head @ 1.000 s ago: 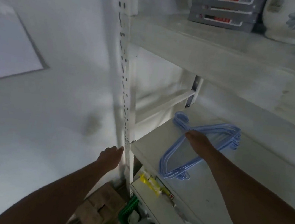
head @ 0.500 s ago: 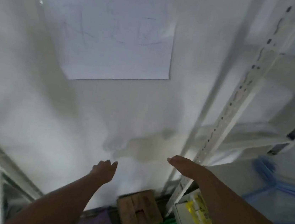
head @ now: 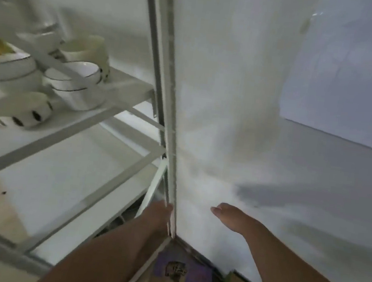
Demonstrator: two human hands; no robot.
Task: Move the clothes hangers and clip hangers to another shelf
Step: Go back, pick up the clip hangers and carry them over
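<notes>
A: so where are your hands at?

B: Your right hand hangs in front of the white wall, fingers straight and together, holding nothing. Your left hand sits by the shelf post; can't tell what its fingers are doing, too blurry.

A: and the hangers?

B: Out of view. Just bowls on the rack's upper shelf, left side.

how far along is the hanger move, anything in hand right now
Nothing is in hand: the right hand is open and empty in front of the wall, and the left hand sits by the shelf post, its fingers hidden. No hangers show in this view, only bowls on the left shelf, so what is done cannot be judged here. The shelf board below looks free for whatever is left.
</notes>
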